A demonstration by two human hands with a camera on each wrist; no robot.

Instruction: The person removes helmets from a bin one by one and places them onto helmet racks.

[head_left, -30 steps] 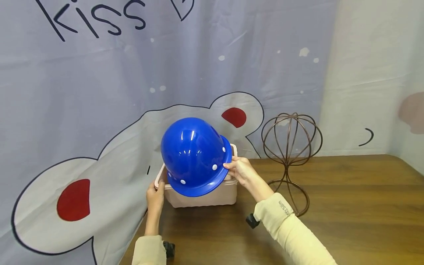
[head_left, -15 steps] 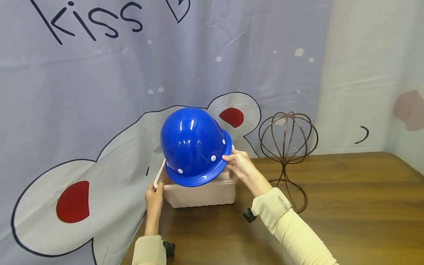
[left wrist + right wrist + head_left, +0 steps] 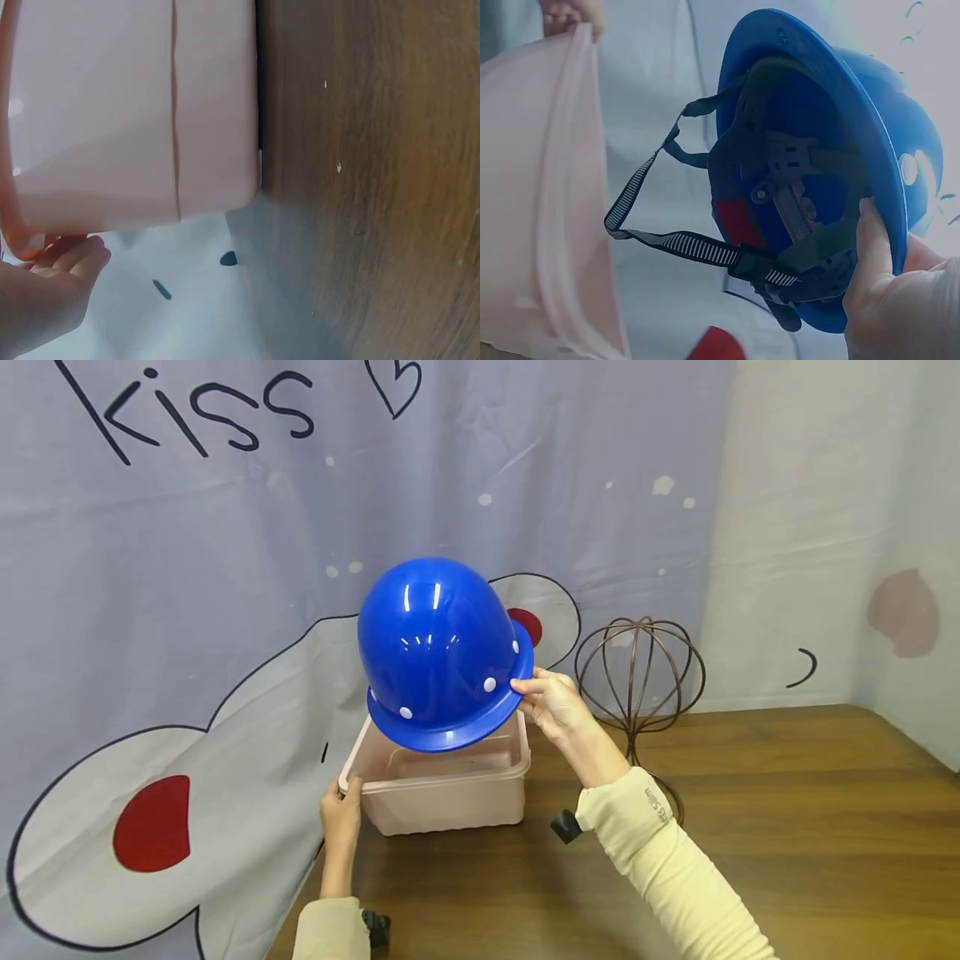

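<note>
A blue hard hat [image 3: 435,643] is held above a pale pink plastic bin [image 3: 450,806], dome up and slightly tilted. My right hand [image 3: 555,706] pinches its brim on the right side. In the right wrist view, the underside of the hard hat [image 3: 787,135] shows its inner harness and a striped chin strap [image 3: 675,244] hanging loose. My left hand [image 3: 341,822] grips the bin's rim at the left front corner. The left wrist view shows that hand's fingers [image 3: 79,259] tucked against the rim of the bin [image 3: 112,112]. The bin stands on the table.
A brown wire stand [image 3: 637,685] with a round cage-like top is on the wooden table [image 3: 787,827], right of the bin. Behind hangs a printed grey-and-white curtain [image 3: 225,552]. Its folds meet the table's back and left edges.
The hard hat has risen in my right hand, from sitting over the bin's opening to above the rim, uncovering the bin's inside. My left hand stays on the rim. The view has shifted slightly.
</note>
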